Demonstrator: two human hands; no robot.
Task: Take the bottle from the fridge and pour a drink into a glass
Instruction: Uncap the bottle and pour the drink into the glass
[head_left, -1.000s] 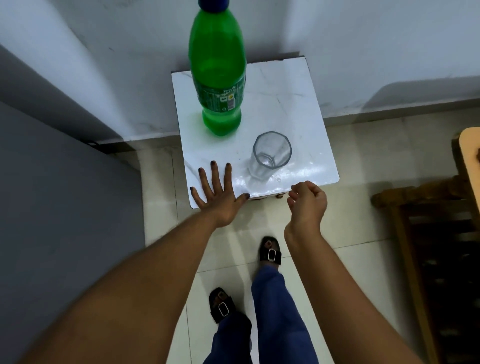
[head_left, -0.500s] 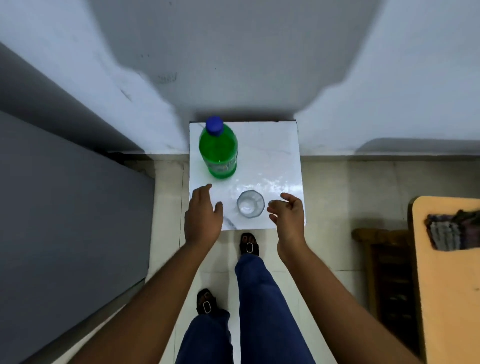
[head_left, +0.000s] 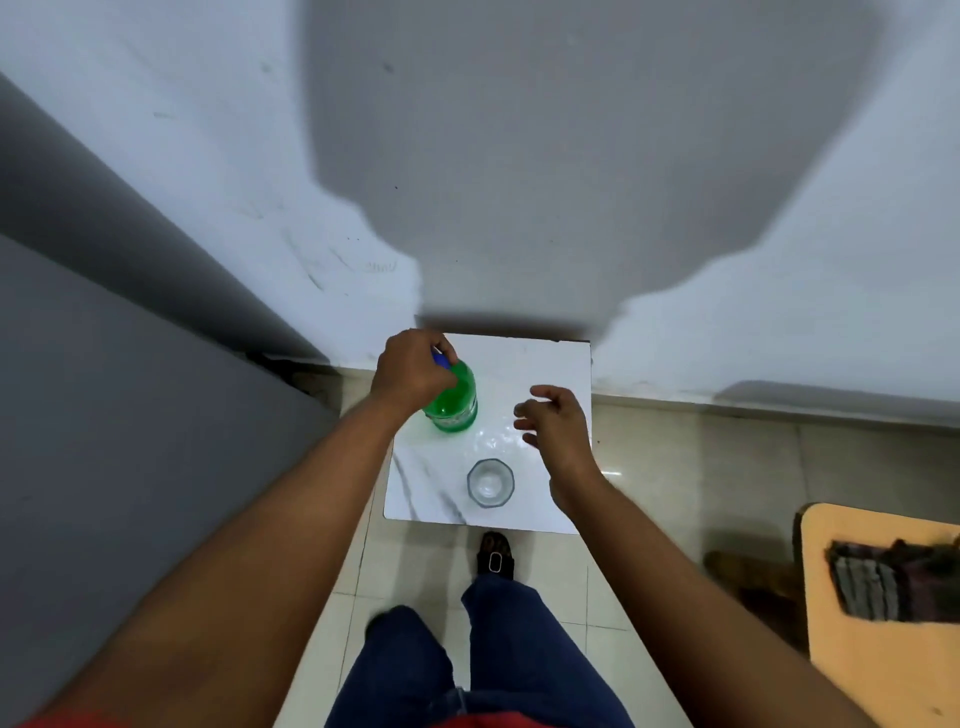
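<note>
A pale wall (head_left: 156, 156) fills the upper half of the frame, crossed by a broad grey shadow, and against its foot, at the centre of the frame, a small white marble-topped table (head_left: 545, 374) is set, low enough for both arms to reach down over it. On the table's upper left part the green bottle (head_left: 457, 400) is stood upright, already out of the fridge and placed where it can be opened before any pouring. Over its top the left hand (head_left: 410, 371) is curled, the fingers closed around the blue cap (head_left: 440, 358), of which only a sliver is seen; the grasp is judged to be for unscrewing, though whether the cap is being turned cannot be told. To the right of the bottle, well clear of it, the right hand (head_left: 558, 421) is held above the table with fingers loosely bent and nothing in them, probably readied to steady the bottle's body. Below these, near the table's lower edge, the empty faceted glass (head_left: 490, 482) is stood upright and apart from the bottle, left free to receive the drink. At the right edge of the frame a tan surface (head_left: 883, 675) with a dark folded cloth (head_left: 883, 582) is seen, taking no part.
</note>
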